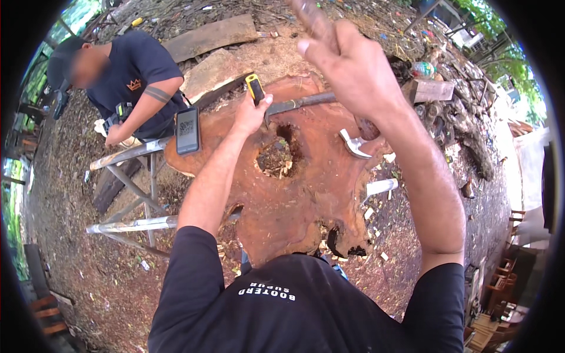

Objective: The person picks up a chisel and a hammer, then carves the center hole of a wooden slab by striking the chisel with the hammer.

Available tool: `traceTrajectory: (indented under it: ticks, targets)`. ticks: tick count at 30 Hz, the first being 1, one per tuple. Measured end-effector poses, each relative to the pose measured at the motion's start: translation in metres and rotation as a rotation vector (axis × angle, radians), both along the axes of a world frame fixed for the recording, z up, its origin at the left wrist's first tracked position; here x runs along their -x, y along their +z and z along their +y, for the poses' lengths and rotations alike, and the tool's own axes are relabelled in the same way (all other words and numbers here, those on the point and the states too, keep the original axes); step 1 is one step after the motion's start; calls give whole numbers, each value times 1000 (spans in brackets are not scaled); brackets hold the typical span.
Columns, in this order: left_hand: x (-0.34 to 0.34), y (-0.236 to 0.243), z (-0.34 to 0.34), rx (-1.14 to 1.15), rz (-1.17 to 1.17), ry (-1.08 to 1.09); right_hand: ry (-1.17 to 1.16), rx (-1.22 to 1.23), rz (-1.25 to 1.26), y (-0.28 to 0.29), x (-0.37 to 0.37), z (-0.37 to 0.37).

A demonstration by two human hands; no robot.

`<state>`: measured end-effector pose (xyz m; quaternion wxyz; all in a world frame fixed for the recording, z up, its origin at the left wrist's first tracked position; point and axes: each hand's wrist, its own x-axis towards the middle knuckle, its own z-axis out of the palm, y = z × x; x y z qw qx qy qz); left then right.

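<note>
Head view: our left hand (252, 112) clamps the yellow-handled chisel (255, 88) on the slab (294, 194); our right hand (347, 65) grips a raised mallet handle (312, 17). The chisel looks stiff, best held mid-handle.

Left arm ran straight forward from the black short sleeve, forearm bare, elbow nearly locked. Left hand (252, 113) sat palm-down at full reach, fingers curled shut around a handle, thumb pointing right.

Right arm was raised, elbow bent, forearm rising steeply up the frame from its black sleeve. Right hand (344, 65) was held high near the camera, back of the hand toward the lens, fingers wrapped around a grip that ran out of the top edge. Both wrists bare. Hands well apart.
</note>
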<state>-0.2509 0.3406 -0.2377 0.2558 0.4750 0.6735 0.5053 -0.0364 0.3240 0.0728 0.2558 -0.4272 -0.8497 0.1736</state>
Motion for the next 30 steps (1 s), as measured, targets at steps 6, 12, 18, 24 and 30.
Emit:
traceTrajectory:
  ticks: [6,12,18,24,30]
  targets:
    - [-5,8,3,113,-22,-32,66,166,-421,-94,1,4]
    - [1,-5,0,80,-24,-2,75,328,-489,-92,-4,16]
    - [2,39,19,-146,-708,-115,-146,566,-153,-143,-88,-29]
    - [-4,49,30,-81,-622,109,-261,764,69,-209,-179,-105]
    - [-212,43,-30,-135,397,-421,-441,908,452,-216,-211,-154]
